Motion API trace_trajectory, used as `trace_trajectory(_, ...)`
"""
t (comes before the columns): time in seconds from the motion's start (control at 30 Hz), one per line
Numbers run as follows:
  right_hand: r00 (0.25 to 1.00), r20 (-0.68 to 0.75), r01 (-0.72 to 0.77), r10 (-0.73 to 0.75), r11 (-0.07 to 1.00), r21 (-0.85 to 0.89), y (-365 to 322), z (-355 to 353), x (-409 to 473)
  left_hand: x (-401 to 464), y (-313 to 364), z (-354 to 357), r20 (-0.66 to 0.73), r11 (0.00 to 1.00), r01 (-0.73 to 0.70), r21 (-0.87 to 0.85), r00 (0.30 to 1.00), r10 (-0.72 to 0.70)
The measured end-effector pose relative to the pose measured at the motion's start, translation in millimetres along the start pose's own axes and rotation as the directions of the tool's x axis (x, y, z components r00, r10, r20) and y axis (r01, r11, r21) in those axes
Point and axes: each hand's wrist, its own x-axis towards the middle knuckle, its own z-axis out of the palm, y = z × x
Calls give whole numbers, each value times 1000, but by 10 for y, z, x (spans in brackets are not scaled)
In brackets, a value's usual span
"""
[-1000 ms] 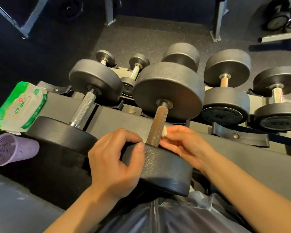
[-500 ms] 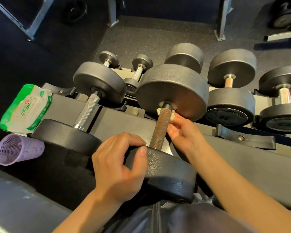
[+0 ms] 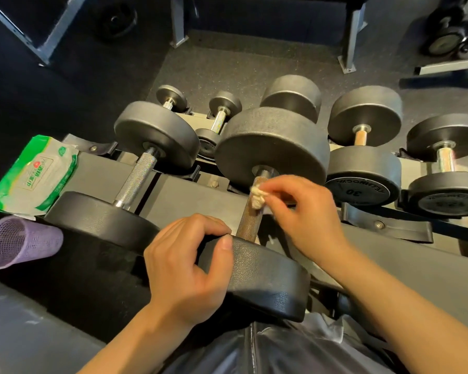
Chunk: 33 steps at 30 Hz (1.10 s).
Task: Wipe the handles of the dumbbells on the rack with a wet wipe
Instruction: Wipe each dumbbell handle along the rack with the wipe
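While the wet wipe [image 3: 257, 197] has slid back from the far collar to the upper handle [image 3: 251, 214], another pass looks underway. It sits at centre, the right hand [image 3: 305, 211] pinching it. At seven o'clock, the left hand [image 3: 187, 265] grips the near weight head [image 3: 268, 276]. At nine o'clock lies the wipes pack [image 3: 35, 174].

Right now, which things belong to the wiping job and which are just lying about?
In use: wet wipe, rusty dumbbell handle, right hand, left hand, wipes pack.
Lying about: purple mesh cup, floor-standing frames.
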Motion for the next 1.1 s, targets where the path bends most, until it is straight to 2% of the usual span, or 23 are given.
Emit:
trace_trajectory(0.03,983,45,183,-178,961,-206,-12,13,115,0,-2,-1,3,1000,-5,2,1000,5)
trace_trajectory(0.07,948,138,318,-287,876,-363,-13,42,230,-2,-5,-2,7,1000,-10,1,1000,10)
trace_trajectory(0.13,868,351,492,-352,710,-504,-50,88,456,-4,-10,-7,20,1000,-13,-7,1000,13)
trace_trajectory(0.23,731,643,662,-226,462,-590,-160,136,663,-12,-19,-17,26,998,40,-39,999,-39)
trace_trajectory(0.33,615,785,761,-69,311,-569,-312,201,741,-28,-42,-31,-9,973,109,-203,994,-113)
trace_trajectory(0.4,592,806,761,25,312,-568,-410,235,818,-36,-60,-41,-23,946,104,-307,993,-117)
trace_trajectory(0.47,537,831,733,147,407,-546,-492,263,885,-41,-74,-41,-16,944,83,-318,996,-93)
trace_trajectory(0.6,295,922,773,250,505,-384,-680,350,859,-59,-109,-23,-50,956,37,-292,997,-54)
trace_trajectory(0.67,163,961,785,223,561,-263,-753,397,791,-60,-132,-4,-77,970,3,-243,997,-22)
trace_trajectory(0.7,125,973,788,193,577,-216,-783,401,763,-58,-142,0,-86,975,-17,-220,996,-2)
trace_trajectory(0.73,121,981,786,155,589,-190,-789,397,750,-58,-150,1,-93,979,-41,-201,995,23)
trace_trajectory(0.83,287,950,753,124,584,-304,-669,328,852,-57,-163,-6,-101,984,-109,-139,990,96)
trace_trajectory(0.9,405,911,771,78,507,-386,-525,228,941,-62,-173,-6,-102,985,-128,-114,988,117)
trace_trajectory(0.97,486,874,806,-13,392,-443,-366,135,945,-72,-179,-3,-111,985,-136,-110,986,124)
trace_trajectory(1.0,517,849,816,-104,359,-453,-283,115,902,-73,-179,0,-117,985,-139,-105,985,127)
trace_trajectory(1.03,557,811,801,-180,373,-468,-208,105,846,-73,-180,0,-121,985,-143,-97,984,131)
trace_trajectory(1.1,668,703,696,-246,540,-472,-89,74,760,-71,-178,9,-132,985,-152,-85,981,141)
